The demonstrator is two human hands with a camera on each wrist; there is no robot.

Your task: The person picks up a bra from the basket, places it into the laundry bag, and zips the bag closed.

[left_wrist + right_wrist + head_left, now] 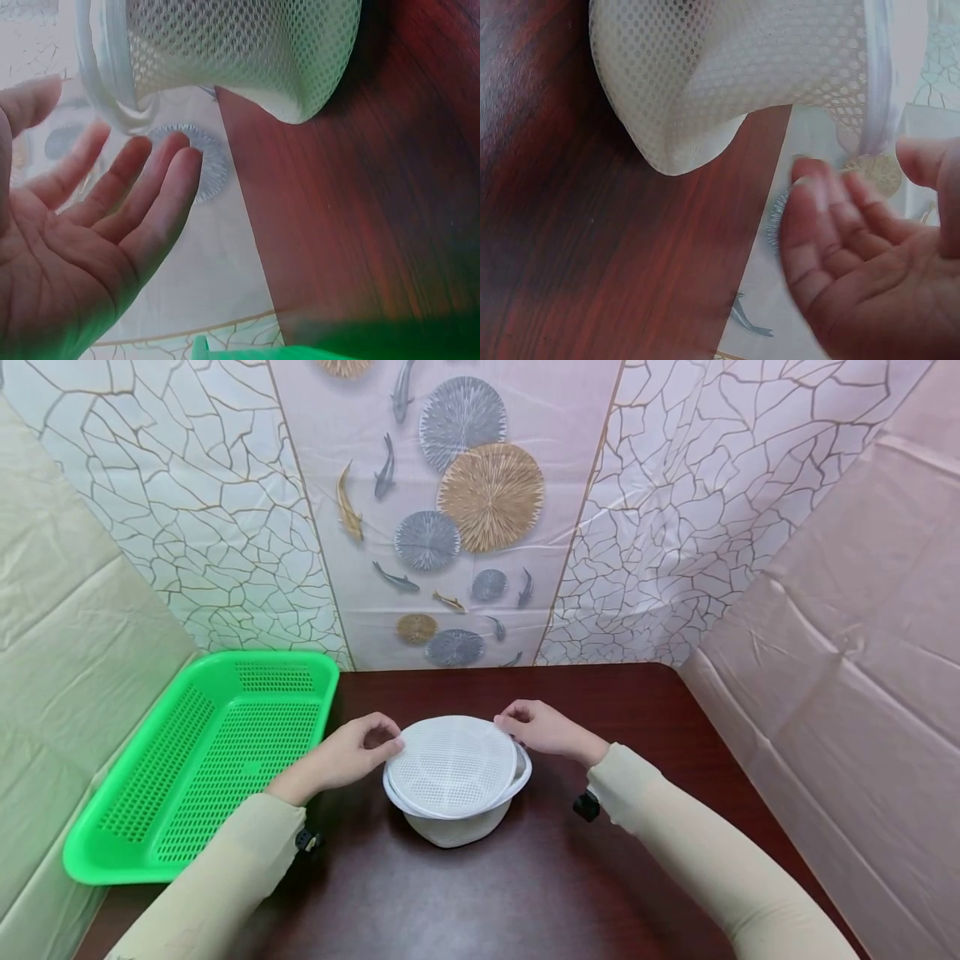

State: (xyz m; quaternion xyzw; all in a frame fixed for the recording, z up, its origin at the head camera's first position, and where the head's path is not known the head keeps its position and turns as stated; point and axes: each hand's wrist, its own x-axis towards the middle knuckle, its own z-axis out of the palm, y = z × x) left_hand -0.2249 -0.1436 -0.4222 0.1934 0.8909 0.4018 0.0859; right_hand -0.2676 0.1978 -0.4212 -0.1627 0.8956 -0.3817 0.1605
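Note:
A round white mesh laundry bag (pixel 453 833) stands on the dark table, with its flat mesh lid (pixel 452 766) lying on top. The lid sits slightly askew, leaving a gap by the right rim. At the bag's left edge is my left hand (pixel 351 750), its thumb and forefinger near the lid's edge. My right hand (pixel 547 728) is at the upper right edge, thumb tip against the lid. Both wrist views show thumb and fingers apart, loosely bent beside the rim. The bag's mesh wall (pixel 225 45) bulges and dents inward near its base (pixel 671 142).
A green plastic basket (pixel 327 693) with perforated walls stands at the left, beside my left forearm. The brown wooden table (pixel 615 710) ends at a patterned cloth backdrop (pixel 645 527). Beige cloth walls (pixel 847 635) rise on both sides.

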